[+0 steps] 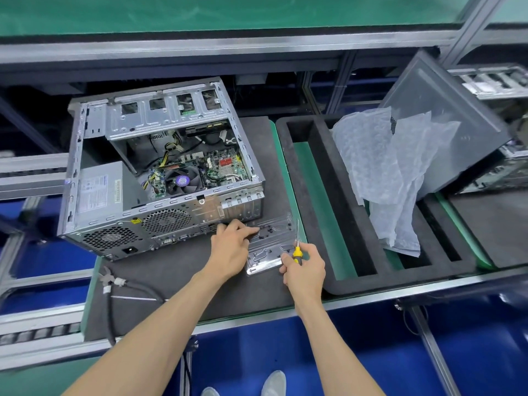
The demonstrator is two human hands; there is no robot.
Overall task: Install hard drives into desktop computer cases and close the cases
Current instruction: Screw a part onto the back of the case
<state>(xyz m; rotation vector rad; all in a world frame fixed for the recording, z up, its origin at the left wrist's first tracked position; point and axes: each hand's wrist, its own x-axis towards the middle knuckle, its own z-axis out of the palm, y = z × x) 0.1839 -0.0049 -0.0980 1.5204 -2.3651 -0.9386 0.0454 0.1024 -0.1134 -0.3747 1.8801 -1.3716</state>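
Note:
An open desktop case (160,172) lies on its side on a dark mat, its motherboard, fan and power supply exposed. In front of it, near its right corner, lies a shiny metal plate (270,247) with several small dark screws scattered on it. My left hand (231,247) rests on the plate's left side, fingertips pinched among the screws; whether a screw is between them is unclear. My right hand (304,267) grips a yellow-handled screwdriver (297,244), shaft pointing up, at the plate's right edge. The grey side panel (445,124) leans at the right.
A black foam tray (328,178) with long slots sits right of the mat, holding crumpled white foam wrap (391,167). A cable with a connector (120,284) lies on the mat's front left. More metal chassis parts (497,81) stand at the far right. Conveyor rails run along the left.

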